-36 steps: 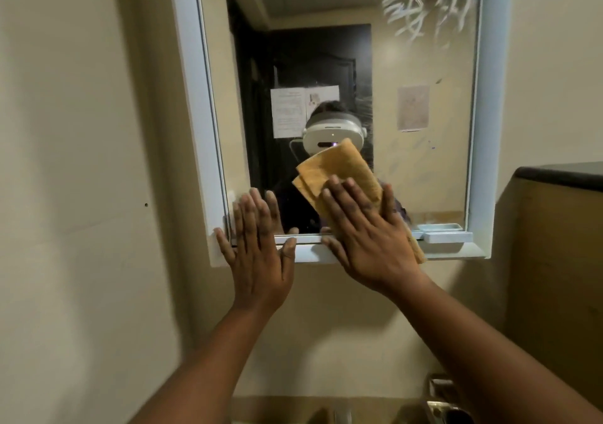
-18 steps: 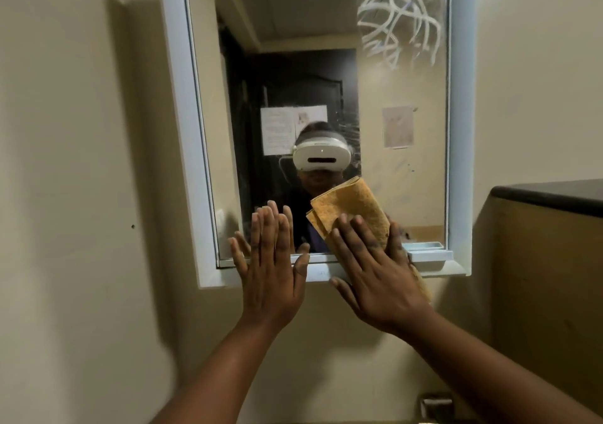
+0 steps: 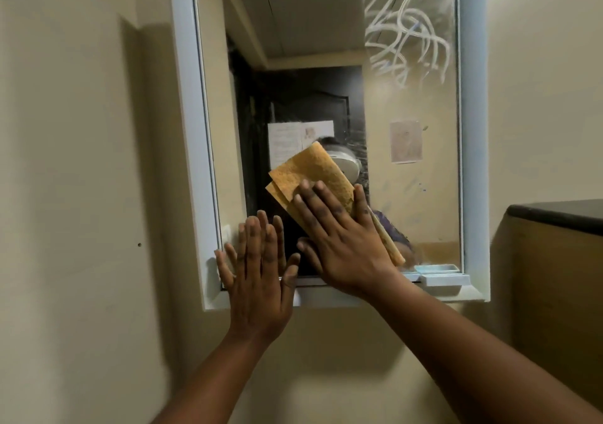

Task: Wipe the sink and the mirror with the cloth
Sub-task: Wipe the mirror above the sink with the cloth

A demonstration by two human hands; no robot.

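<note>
1. Mirror in head view: fixed to a beige wall, edged by a pale frame, with white smear streaks across the upper right of the glass.
2. Cloth: orange, folded, laid flat on the lower middle of the glass, upper corner tilted up and to the left, lower end running down to the right past the wrist.
3. Right hand: flat, fingers straight and slightly spread, pressing the cloth against the glass; not curled round it.
4. Left hand: released, fingers straight and close together, palm laid on the bottom left corner of the glass and the lower frame, just beside the right hand, holding nothing.
5. Small pale blue tray: resting on the bottom ledge of the frame at the right.
6. Reflected in the glass: dark door with papers stuck on it, one more paper on the reflected wall.
7. Dark-topped cabinet: standing at the right edge, near the frame.
8. Sink: out of view.
</note>
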